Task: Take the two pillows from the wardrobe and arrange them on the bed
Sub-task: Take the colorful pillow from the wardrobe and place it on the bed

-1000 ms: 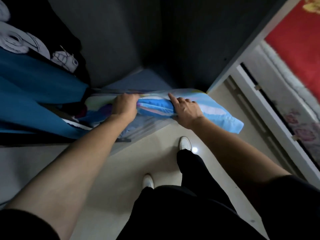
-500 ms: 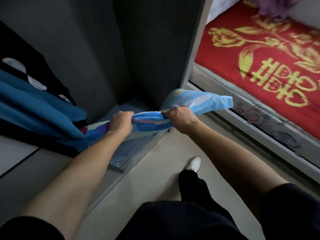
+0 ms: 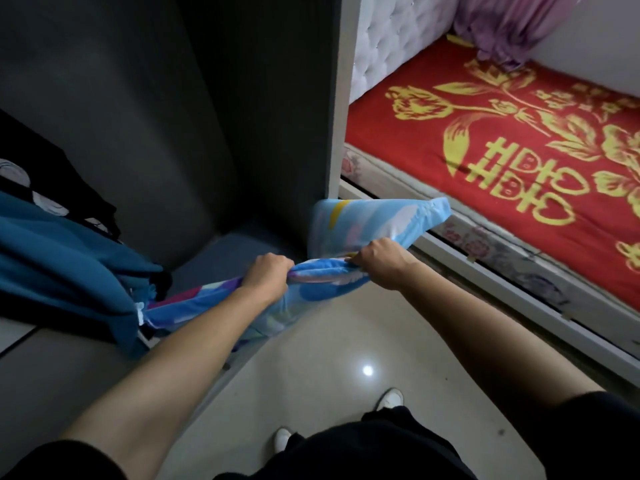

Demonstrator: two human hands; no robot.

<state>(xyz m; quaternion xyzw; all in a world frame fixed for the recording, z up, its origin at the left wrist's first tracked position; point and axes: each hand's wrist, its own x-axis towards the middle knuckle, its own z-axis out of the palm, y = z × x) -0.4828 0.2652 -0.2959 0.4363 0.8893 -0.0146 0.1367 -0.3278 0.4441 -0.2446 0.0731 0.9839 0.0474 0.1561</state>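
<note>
Near the bottom, two white shoes [image 3: 389,399] stand on the shiny floor [image 3: 329,358]. Higher up, the left hand [image 3: 268,277] and the right hand [image 3: 379,261] are both squeezed tight on a blue pillow [image 3: 363,223]. The pillow is held in the air at the open front of the dark wardrobe [image 3: 173,116], with its right end sticking up. Its left end is tucked under teal cloth [image 3: 69,265]. To the far right is the bed [image 3: 519,150] with a red and gold cover.
</note>
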